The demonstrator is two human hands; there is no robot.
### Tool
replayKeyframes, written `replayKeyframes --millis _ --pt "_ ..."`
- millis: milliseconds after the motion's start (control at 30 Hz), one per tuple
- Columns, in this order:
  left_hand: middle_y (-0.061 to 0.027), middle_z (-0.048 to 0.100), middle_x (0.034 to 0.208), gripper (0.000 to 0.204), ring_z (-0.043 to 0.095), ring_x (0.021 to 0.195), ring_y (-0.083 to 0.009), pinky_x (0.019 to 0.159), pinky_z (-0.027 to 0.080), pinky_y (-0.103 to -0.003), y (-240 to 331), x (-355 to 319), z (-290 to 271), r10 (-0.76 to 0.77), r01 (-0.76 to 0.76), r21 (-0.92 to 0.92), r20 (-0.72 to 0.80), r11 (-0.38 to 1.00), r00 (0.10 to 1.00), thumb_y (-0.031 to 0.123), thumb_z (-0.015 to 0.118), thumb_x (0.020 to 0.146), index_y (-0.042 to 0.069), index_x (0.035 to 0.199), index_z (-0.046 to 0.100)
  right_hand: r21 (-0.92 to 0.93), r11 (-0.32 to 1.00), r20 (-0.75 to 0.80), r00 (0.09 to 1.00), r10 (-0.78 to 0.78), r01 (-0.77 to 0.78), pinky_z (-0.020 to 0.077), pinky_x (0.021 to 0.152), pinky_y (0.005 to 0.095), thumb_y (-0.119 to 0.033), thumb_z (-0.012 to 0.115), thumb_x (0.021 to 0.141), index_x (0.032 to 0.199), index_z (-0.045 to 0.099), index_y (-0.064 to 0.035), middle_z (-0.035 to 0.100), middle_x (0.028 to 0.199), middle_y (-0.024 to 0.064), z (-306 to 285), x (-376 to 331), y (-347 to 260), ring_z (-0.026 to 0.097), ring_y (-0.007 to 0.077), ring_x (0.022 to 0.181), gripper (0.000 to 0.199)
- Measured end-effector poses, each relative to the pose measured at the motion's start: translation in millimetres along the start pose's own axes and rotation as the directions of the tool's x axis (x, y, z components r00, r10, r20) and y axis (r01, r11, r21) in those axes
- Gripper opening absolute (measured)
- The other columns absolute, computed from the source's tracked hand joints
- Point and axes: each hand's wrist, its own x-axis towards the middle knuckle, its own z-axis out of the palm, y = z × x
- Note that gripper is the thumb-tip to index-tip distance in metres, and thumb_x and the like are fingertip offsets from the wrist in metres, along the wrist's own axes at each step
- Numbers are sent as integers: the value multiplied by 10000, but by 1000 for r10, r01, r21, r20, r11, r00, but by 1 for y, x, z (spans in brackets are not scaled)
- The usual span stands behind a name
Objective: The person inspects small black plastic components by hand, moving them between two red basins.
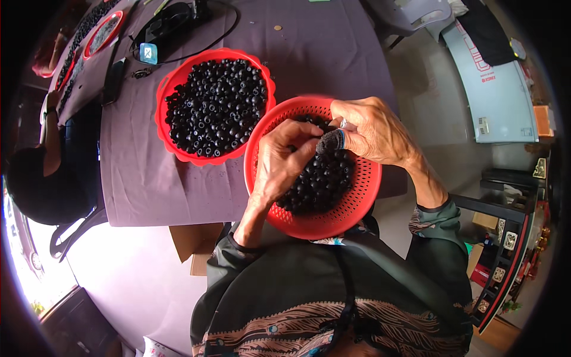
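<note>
A red perforated basket (364,199) sits in front of me at the table's edge, partly filled with small round black pieces (315,184). Above it, my left hand (278,157) and my right hand (380,134) meet with fingers pinched together. A dark knitted finger sleeve (329,142) covers the tip of my right thumb. Whatever lies between the fingertips is too small and hidden to name. To the left stands a red scalloped tray (163,128), heaped with black pieces (217,107), many showing ring-shaped openings.
A purple cloth covers the table (160,196). Behind the tray lie a black bag-like item (169,21), a cable and a small blue-white packet (148,53). Another person (44,172) sits at the left, near another red tray (104,35). A cardboard box (193,241) stands below the table.
</note>
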Motion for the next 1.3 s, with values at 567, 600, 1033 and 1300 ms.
replayKeyframes --millis 567,600,1033,1300 --pt "-107 562 823 142 567 806 -269 709 458 -372 -8 28 -97 404 -92 974 0 209 915 57 617 741 49 880 646 38 996 34 996 79 -80 439 539 397 -31 564 683 714 413 13 573 675 191 9 -6 12 563 365 599 160" --pt "-98 556 828 133 553 856 -278 740 451 -388 -6 31 -99 320 -50 977 -19 206 947 60 604 749 51 876 641 38 996 34 996 81 -82 439 539 397 -31 564 683 714 413 13 573 675 191 10 -6 13 563 365 599 160" --pt "-103 542 802 174 546 843 -291 721 453 -399 -3 38 -108 237 -135 986 108 101 965 -5 565 666 45 831 585 38 993 50 993 107 -109 421 539 385 -103 641 709 753 486 14 541 632 166 12 -6 24 523 354 565 199" --pt "-115 551 775 178 562 785 -283 704 460 -384 -1 37 -111 352 -187 974 130 132 927 3 577 671 37 843 611 239 970 -32 999 42 -34 417 557 363 -186 630 784 805 471 4 515 630 149 19 -4 21 495 317 555 249"
